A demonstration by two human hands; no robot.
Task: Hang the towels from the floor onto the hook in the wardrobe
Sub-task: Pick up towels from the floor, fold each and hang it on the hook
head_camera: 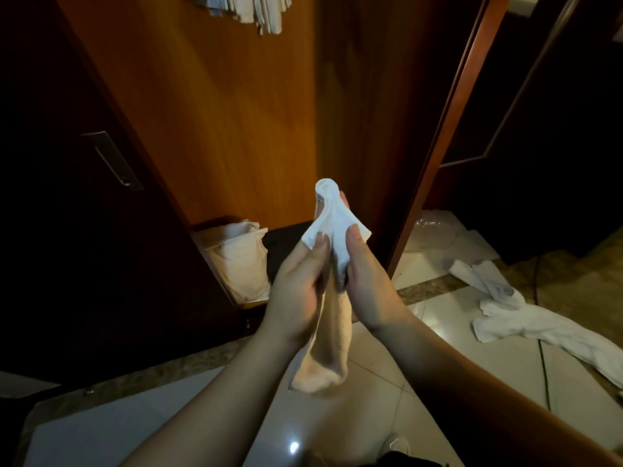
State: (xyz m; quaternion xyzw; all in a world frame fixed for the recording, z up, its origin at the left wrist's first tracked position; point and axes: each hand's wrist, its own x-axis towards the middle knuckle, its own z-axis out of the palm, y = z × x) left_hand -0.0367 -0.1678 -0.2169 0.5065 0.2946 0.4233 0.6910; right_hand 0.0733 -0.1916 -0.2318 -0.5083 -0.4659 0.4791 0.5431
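1. The left hand (296, 281) and the right hand (367, 281) hold a white towel (332, 227) between them in front of the open wardrobe (209, 112).
2. The fingers of both hands are closed on the towel's upper part; its lower end hangs down between the wrists.
3. More white towels (505, 311) lie on the tiled floor (438, 348) to the right.
4. Hanging towels (249, 8) show at the top of the wardrobe; the hook itself cannot be seen.
5. A cloth bag (241, 261) sits at the wardrobe's bottom.
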